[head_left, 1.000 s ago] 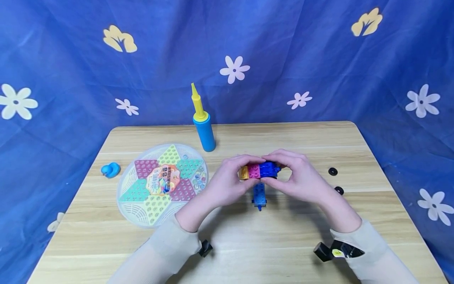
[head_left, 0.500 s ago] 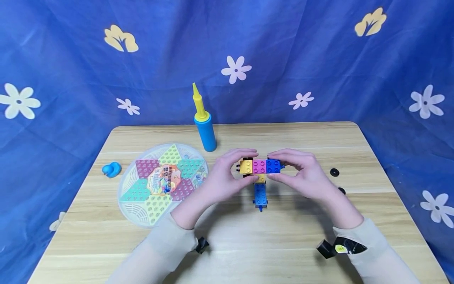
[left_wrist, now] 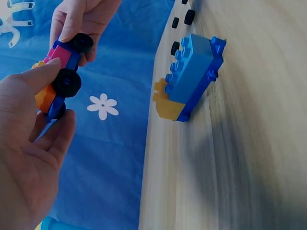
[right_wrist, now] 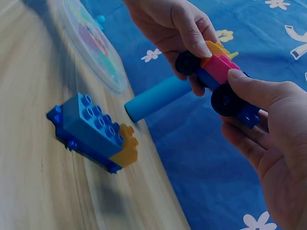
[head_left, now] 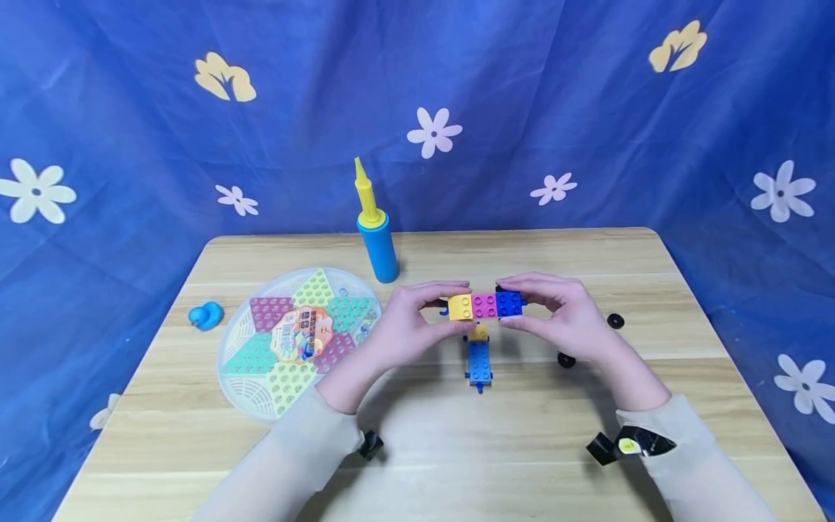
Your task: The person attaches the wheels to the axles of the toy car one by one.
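Note:
A toy brick car (head_left: 484, 306) is held up between both hands, with yellow, pink and dark blue bricks in a row. Black wheels (left_wrist: 66, 83) sit along its blue base in the left wrist view. My left hand (head_left: 414, 326) pinches the yellow end between thumb and fingers. At the dark blue end, my right hand (head_left: 567, 315) grips with thumb and fingers. Just below in the head view, a second brick car (head_left: 479, 361) stands on the table, with a light blue and a yellow brick on a blue base; its side pegs (right_wrist: 71, 144) carry no wheels.
Loose black wheels (head_left: 615, 320) lie at the right of the wooden table (head_left: 496, 464). A round Chinese checkers board (head_left: 235, 395) is at the left, beside a blue toy duck (head_left: 205, 315). Behind stands a blue and yellow balloon pump (head_left: 380, 250).
The held car has turned so its studs face the head camera, and has shifted slightly right. My hands have moved apart along it. Another loose wheel shows beneath my right hand.

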{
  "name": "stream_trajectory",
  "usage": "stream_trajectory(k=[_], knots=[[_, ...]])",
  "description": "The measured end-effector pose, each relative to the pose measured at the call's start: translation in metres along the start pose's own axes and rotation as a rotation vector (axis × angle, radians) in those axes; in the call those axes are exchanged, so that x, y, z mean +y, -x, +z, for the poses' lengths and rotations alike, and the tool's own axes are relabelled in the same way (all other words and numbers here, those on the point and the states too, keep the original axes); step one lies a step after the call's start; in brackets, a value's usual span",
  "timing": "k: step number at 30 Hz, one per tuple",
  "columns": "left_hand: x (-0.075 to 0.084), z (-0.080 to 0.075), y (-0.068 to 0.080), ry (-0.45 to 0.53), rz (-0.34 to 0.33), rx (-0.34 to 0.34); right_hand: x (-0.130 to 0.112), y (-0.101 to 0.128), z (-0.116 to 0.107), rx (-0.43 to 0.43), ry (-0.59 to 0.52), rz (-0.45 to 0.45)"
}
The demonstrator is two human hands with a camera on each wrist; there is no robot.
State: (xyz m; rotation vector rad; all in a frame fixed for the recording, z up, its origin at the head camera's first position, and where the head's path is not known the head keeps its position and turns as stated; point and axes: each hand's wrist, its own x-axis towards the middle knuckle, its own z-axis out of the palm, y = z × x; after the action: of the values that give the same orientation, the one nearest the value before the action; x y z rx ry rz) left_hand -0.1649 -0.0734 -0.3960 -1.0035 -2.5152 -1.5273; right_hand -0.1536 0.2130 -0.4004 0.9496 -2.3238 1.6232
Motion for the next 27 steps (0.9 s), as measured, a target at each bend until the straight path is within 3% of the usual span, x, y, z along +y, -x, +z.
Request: stream_trajectory(k=[12,22,27], knots=[[-0.019,0.000,-0.032,-0.029,-0.004,0.016,0.022,-0.017,-0.010,0.041,0.058,0.064],[-0.042,0.009,-0.062,-0.016,-0.198,0.001,0.057,-0.035,-0.022,0.056,0.086,0.285],[-0.055,0.015,-0.074,-0.045,-0.245,-0.013,0.079,-0.042,-0.027,0.036,0.040,0.343]])
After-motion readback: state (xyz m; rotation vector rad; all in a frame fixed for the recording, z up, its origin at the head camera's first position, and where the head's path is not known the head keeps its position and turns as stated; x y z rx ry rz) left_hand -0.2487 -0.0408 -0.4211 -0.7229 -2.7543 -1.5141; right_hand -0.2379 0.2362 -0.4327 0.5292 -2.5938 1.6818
